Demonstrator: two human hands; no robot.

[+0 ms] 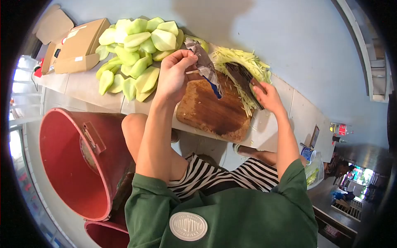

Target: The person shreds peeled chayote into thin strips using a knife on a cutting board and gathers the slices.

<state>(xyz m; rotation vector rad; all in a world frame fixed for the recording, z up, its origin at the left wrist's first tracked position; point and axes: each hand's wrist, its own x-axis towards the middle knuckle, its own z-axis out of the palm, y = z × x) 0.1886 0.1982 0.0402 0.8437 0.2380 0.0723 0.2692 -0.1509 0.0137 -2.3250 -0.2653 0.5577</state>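
Note:
A crumpled grey cloth with a dark blue edge (pixel 205 66) hangs from my left hand (pixel 175 72), pinched between thumb and fingers above the wooden cutting board (pixel 215 109). My right hand (pixel 269 97) is wrapped round the handle of a wide dark-bladed knife (pixel 240 78), whose blade lies over the board's right side among thin pale green strips (pixel 244 60). Behind and left of my left hand is a pile of pale green peeled slices (pixel 138 45).
An open cardboard box (pixel 80 45) stands at the far left of the tiled counter (pixel 95 89). Below it is a large red bin (pixel 74 161). At the right are a blue and white cup (pixel 308 154) and a plastic bag with green pieces (pixel 313 175).

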